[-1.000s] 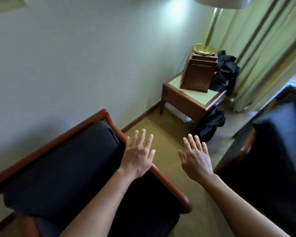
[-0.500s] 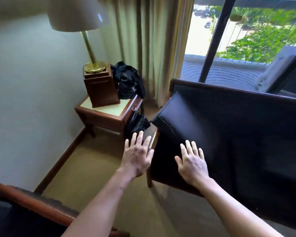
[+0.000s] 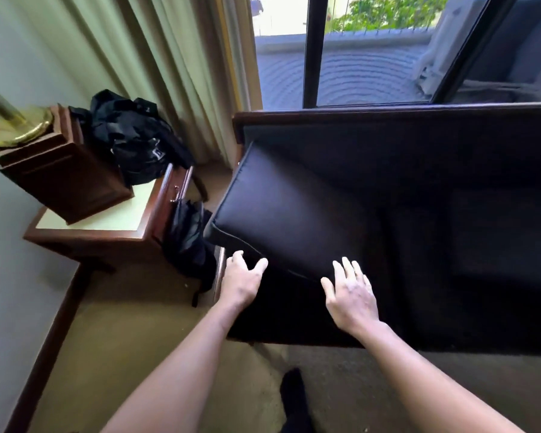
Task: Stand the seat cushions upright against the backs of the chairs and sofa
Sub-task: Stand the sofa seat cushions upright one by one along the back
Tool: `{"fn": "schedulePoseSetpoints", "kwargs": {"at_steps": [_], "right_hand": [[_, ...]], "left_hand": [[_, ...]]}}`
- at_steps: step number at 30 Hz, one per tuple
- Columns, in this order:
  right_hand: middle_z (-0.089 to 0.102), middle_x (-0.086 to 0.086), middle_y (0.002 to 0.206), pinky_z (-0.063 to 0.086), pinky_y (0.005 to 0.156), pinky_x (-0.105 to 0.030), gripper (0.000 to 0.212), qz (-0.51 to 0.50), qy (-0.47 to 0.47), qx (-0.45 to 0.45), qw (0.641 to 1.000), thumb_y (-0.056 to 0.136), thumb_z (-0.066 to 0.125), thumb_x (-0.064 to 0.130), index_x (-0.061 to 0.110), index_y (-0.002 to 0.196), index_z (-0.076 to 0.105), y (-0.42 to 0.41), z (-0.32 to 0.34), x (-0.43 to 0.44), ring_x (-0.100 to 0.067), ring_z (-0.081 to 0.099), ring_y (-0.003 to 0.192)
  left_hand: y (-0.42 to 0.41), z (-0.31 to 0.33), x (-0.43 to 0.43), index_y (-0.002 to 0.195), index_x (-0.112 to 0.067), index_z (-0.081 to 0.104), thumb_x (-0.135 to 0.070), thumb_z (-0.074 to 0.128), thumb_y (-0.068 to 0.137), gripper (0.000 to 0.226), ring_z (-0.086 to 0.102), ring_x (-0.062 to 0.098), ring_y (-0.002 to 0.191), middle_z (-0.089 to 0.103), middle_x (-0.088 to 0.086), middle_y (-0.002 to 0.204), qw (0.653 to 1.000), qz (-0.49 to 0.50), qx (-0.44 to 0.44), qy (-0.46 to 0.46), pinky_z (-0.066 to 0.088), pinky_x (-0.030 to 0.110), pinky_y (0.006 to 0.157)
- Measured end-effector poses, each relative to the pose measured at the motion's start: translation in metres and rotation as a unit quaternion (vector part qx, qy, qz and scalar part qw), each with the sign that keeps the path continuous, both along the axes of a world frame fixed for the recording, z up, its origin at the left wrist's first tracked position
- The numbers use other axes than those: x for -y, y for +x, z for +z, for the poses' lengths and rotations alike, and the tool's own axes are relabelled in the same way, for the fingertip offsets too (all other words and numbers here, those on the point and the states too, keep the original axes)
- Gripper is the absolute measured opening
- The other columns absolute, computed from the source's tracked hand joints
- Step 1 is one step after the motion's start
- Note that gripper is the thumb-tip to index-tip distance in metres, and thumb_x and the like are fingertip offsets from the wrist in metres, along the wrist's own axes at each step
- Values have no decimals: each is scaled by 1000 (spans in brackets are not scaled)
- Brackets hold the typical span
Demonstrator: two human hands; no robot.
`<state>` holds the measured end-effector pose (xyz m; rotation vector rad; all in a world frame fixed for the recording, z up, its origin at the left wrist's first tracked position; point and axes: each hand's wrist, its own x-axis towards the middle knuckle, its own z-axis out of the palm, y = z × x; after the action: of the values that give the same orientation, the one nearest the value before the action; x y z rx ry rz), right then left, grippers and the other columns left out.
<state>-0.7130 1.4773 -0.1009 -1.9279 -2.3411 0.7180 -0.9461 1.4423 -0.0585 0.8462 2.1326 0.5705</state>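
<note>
Mid-frame, dark seat cushion (image 3: 288,214) tilted up at the left end of the sofa (image 3: 450,245), lower edge met by left hand (image 3: 241,281) at its corner and right hand (image 3: 352,295) further along, each grip open with fingers spread, clasping nothing; side worktop (image 3: 107,220) at left.

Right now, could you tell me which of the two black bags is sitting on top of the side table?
The bag beside the lamp base lies on top; the other bag hangs at the table's front, by the floor.
</note>
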Motion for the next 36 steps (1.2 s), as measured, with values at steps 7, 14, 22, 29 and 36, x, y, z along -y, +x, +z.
{"fn": "schedulePoseSetpoints", "kwargs": {"at_steps": [7, 14, 22, 29, 36], "right_hand": [[20, -12, 168, 22, 123, -46, 65, -117, -88, -41, 988, 105, 32, 48, 8, 157, 26, 1, -85, -52, -27, 11, 155], [22, -20, 162, 35, 111, -54, 76, -265, -143, -85, 950, 104, 29, 55, 2, 158, 17, 14, -161, -87, -38, 25, 146], [45, -12, 150, 37, 104, -44, 79, -461, -175, -267, 828, 92, 48, 71, 26, 153, 27, 32, -212, -95, -35, 47, 134], [63, -7, 135, 38, 108, -41, 74, -429, -116, -239, 863, 89, 54, 72, 22, 143, 52, 77, -177, -88, -35, 54, 128], [70, -11, 128, 41, 107, -45, 67, -385, -21, -205, 899, 87, 60, 66, 21, 136, 62, 154, -69, -72, -37, 60, 121]], "left_hand": [[-14, -73, -58, 152, 4, 43, -62, 73, 92, 94, 57, 31, 132, 59, 14, 145, 974, 186, 122, -48, 40, 36, 111], [-13, -137, -87, 140, -8, 64, -44, 100, 71, 85, 71, 16, 123, 75, 0, 134, 894, 333, 265, 137, 49, 37, 114], [-1, -173, -95, 132, -2, 73, -19, 100, 62, 77, 74, 35, 122, 77, 12, 131, 831, 403, 263, 279, 54, 57, 111], [41, -141, -76, 131, -3, 74, -13, 92, 68, 66, 75, 36, 118, 77, 14, 130, 817, 418, 273, 287, 58, 58, 105], [99, -73, -74, 117, -11, 79, -20, 97, 47, 73, 80, 22, 103, 84, -2, 111, 800, 503, 221, 242, 63, 53, 100]]}}
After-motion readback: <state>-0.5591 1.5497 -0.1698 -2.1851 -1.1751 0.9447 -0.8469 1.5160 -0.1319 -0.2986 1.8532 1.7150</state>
